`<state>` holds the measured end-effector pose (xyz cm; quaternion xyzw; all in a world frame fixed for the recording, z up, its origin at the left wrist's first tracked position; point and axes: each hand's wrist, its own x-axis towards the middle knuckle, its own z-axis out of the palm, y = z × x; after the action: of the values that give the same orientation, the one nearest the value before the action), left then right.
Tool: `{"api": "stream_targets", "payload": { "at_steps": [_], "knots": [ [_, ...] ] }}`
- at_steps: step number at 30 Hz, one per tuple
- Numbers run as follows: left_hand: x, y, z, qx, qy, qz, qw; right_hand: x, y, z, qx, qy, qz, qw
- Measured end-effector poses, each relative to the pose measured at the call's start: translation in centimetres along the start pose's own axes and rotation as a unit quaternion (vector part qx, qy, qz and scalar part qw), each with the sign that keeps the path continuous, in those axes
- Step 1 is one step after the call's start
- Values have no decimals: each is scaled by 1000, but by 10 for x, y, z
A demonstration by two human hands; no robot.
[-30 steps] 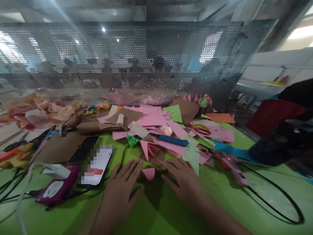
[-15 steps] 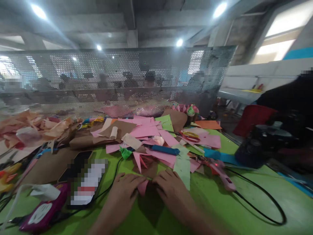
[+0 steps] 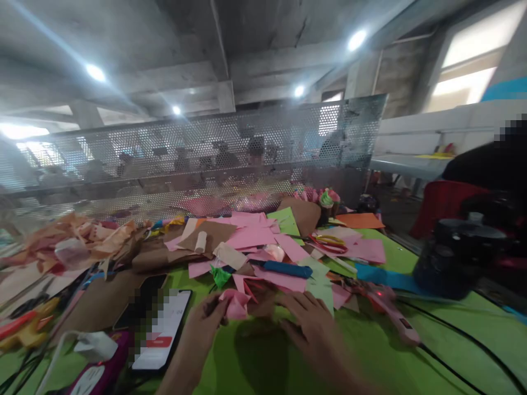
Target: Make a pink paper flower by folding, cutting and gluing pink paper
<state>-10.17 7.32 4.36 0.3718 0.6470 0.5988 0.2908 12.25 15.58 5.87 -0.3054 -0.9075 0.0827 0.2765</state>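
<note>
Between the thumb and fingers of my left hand (image 3: 208,318) is a folded piece of pink paper (image 3: 236,304), held just above the green tabletop (image 3: 230,367). My right hand (image 3: 308,321) is apart from it, palm down, with its fingers stretched out and the thumb away from them. Its fingertips are at the edge of a brown paper piece (image 3: 263,304); whether they touch it I cannot tell. Behind the hands are a crumpled green paper piece (image 3: 221,276) and a blue-handled tool (image 3: 288,269). To the right lies a pink glue gun (image 3: 395,318) with a red light.
Pink paper sheets (image 3: 251,236) and brown scraps pile up before a perforated metal screen (image 3: 197,164). Scissors (image 3: 331,244) lie among them. On the left are a lit phone (image 3: 164,334) and a purple power strip (image 3: 109,365). A dark jar (image 3: 448,263) stands right, near a seated person.
My left hand has lifted the pink paper and turned it, showing more of it. My right hand has moved right, away from it, its fingers spreading. The whole view has shifted slightly.
</note>
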Motion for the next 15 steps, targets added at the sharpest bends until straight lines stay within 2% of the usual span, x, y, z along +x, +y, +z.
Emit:
{"api": "stream_targets", "payload": {
  "at_steps": [3,7,9,14,15],
  "knots": [
    [-7,-1,11,-38,-21,-12,999,0,-9,0,148,4,14,989],
    [-20,3,23,-82,-87,-62,991,1,-18,1,317,-24,68,946],
    [-27,6,26,-97,-112,-89,985,2,-19,1,355,-27,80,931],
    [-43,10,25,-129,-63,-147,979,3,-14,3,383,-2,94,919],
    [-45,10,24,-139,-72,-151,976,3,-13,4,377,2,98,921]
  ]
}}
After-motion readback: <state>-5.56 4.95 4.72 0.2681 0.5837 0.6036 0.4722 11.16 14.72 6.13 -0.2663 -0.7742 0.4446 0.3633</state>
